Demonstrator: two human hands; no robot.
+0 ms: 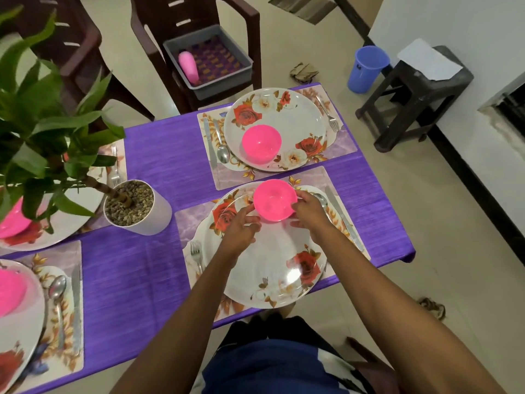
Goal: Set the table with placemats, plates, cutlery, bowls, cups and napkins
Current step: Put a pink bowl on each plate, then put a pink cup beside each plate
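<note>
Now setting a pink bowl (275,199) on the near-right plate (267,251), toward its far rim.

Left hand (241,228) at the bowl's left side, fingers loosely bent, grip unclear; right hand (308,210) pinching the right rim. Fork (196,255) left of plate, knife (342,217) right, near the table's (159,163) right edge.
</note>
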